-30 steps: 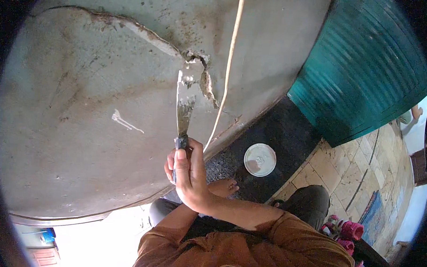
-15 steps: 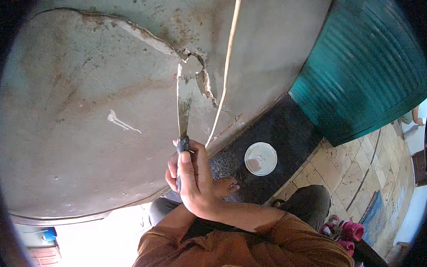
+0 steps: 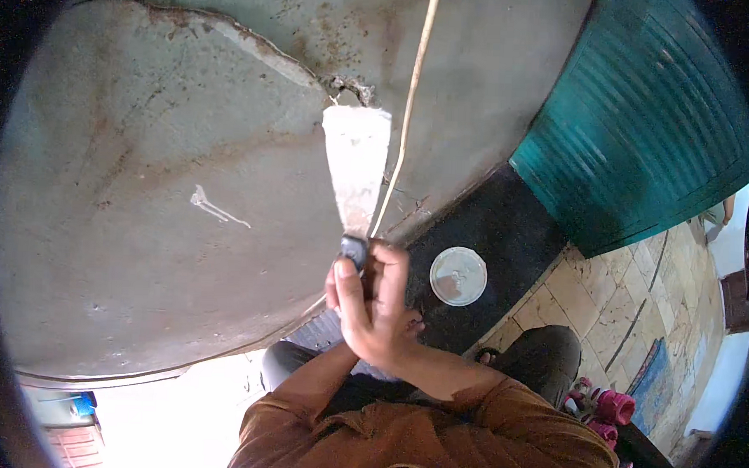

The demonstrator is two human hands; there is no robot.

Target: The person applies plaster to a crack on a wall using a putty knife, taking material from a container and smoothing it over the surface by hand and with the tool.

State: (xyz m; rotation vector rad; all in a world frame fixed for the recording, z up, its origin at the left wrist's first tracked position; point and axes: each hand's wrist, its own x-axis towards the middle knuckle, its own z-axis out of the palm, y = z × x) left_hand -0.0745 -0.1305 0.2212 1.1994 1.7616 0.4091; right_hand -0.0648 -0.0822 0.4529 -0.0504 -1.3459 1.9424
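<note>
The right hand (image 3: pixel 370 316), below the crack (image 3: pixel 273 59), is wrapped firmly round the dark handle (image 3: pixel 354 251) of a scraper (image 3: pixel 357 163), thumb laid along the top and no gap left in the fist. The blade rises from it, its bright white face turned to view and its wide edge just under the broken right end of the crack. The left hand (image 3: pixel 415 322) is further below the crack, mostly behind the right wrist, so I cannot tell how open it is or whether it holds anything

The scraper should be light and hard, the blade stiff with a little spring near its edge; the handle is the place to hold, as the blade may be slick or sharp

Half a second ago the blade showed narrow and greyer; now it shows broad and white, has shifted right, and hides the lower branch of the crack

A pale cord (image 3: pixel 410 107) hangs right of the crack, a round white lid (image 3: pixel 476 275) lies below and right of it, and a green ridged sheet (image 3: pixel 642 136) stands far to its right
</note>
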